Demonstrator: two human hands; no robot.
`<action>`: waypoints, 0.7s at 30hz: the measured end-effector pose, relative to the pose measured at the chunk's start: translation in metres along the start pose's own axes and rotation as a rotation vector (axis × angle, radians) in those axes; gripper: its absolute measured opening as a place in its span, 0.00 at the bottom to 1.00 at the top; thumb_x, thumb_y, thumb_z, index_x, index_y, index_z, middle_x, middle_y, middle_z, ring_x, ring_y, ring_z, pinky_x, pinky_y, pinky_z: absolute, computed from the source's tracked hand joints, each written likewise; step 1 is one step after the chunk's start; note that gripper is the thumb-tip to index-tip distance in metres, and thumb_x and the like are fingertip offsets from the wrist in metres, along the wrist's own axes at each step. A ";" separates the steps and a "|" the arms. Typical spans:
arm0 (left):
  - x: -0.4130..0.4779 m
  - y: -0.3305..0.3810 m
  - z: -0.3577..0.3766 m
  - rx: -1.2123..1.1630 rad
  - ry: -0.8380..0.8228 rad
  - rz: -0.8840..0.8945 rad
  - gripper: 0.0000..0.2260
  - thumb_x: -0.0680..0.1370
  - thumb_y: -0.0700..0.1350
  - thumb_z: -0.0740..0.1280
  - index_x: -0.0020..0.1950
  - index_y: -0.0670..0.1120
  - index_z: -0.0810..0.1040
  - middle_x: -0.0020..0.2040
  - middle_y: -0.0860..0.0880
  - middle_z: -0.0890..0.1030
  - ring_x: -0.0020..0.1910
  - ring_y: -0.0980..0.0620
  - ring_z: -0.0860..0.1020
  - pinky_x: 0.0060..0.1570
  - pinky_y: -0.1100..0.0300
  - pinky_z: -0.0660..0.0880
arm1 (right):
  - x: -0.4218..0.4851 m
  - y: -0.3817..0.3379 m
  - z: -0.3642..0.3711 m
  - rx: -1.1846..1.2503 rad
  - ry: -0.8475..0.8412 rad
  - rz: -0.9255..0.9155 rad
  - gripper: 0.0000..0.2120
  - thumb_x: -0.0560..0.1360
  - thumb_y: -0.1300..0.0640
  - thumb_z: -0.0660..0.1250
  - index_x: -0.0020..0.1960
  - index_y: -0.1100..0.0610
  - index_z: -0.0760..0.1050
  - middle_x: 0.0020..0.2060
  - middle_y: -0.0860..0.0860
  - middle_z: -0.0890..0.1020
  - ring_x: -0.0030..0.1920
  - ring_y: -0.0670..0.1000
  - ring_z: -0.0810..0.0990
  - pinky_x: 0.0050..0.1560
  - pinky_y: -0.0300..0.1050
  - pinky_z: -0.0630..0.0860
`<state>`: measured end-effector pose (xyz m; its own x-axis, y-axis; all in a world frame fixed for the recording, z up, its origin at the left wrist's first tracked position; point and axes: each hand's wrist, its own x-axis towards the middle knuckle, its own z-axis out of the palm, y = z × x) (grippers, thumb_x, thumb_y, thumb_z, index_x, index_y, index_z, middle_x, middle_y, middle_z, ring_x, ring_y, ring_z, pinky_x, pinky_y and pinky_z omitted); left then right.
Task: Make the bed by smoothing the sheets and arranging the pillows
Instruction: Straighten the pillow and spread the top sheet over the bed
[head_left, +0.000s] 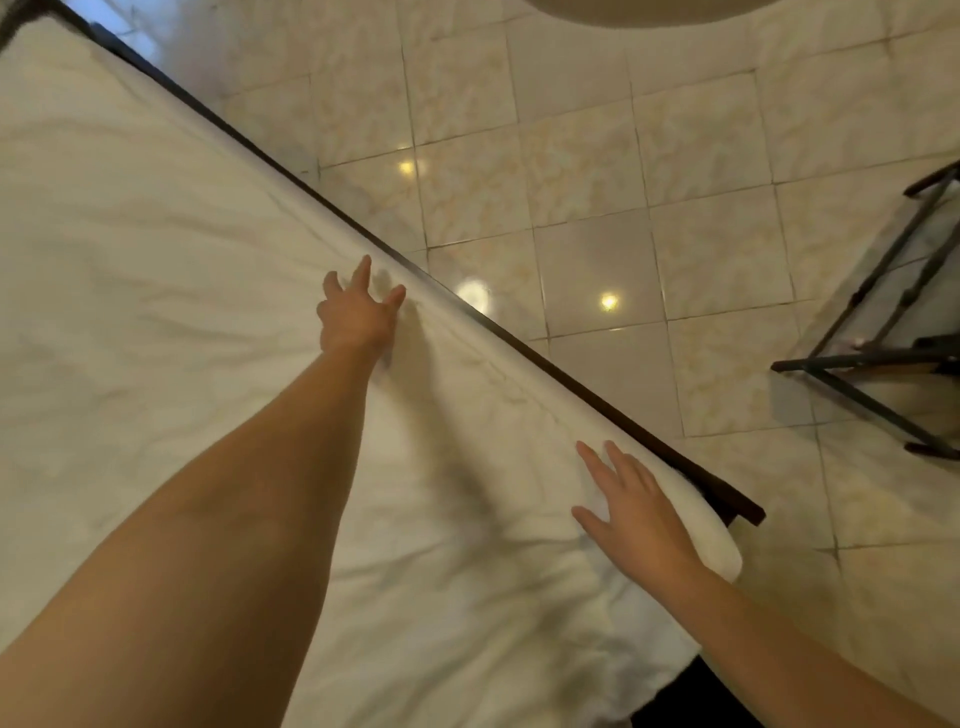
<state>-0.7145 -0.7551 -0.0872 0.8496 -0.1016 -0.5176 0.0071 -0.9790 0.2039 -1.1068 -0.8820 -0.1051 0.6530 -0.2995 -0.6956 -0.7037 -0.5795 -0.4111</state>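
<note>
Head view: left hand and right hand, fingers straight and spread, press flat on the white sheet near the dark bed frame edge, apparently to push creases outward; no pillows visible

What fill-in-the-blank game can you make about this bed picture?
The left hand and the right hand both lie flat on the white ___.
The floor is covered in shiny ___.
The hand nearer the corner of the bed frame is the ___ one.
Missing words: sheet, tiles, right.
</note>
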 end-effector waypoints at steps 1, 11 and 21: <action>0.002 0.002 0.006 0.020 -0.014 -0.004 0.31 0.80 0.66 0.62 0.81 0.62 0.59 0.82 0.48 0.55 0.76 0.36 0.63 0.68 0.39 0.70 | -0.001 0.001 0.001 -0.014 0.014 -0.009 0.38 0.80 0.37 0.61 0.81 0.37 0.41 0.82 0.47 0.50 0.81 0.53 0.52 0.78 0.53 0.59; -0.001 0.007 0.015 0.109 0.091 -0.106 0.22 0.77 0.58 0.66 0.64 0.44 0.76 0.62 0.42 0.73 0.60 0.37 0.76 0.55 0.44 0.77 | -0.011 -0.005 -0.006 0.069 0.016 0.032 0.37 0.81 0.44 0.65 0.82 0.41 0.47 0.68 0.46 0.71 0.57 0.47 0.76 0.54 0.42 0.78; -0.040 -0.047 -0.036 -0.106 0.111 -0.135 0.17 0.66 0.25 0.70 0.49 0.43 0.82 0.50 0.43 0.82 0.48 0.42 0.80 0.47 0.53 0.79 | -0.057 -0.019 0.004 0.085 -0.161 0.009 0.10 0.80 0.47 0.64 0.58 0.50 0.78 0.47 0.45 0.81 0.46 0.49 0.80 0.49 0.49 0.80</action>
<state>-0.7298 -0.6990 -0.0463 0.8901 0.0550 -0.4525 0.1755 -0.9576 0.2287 -1.1313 -0.8510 -0.0595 0.5981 -0.1752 -0.7820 -0.7349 -0.5092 -0.4479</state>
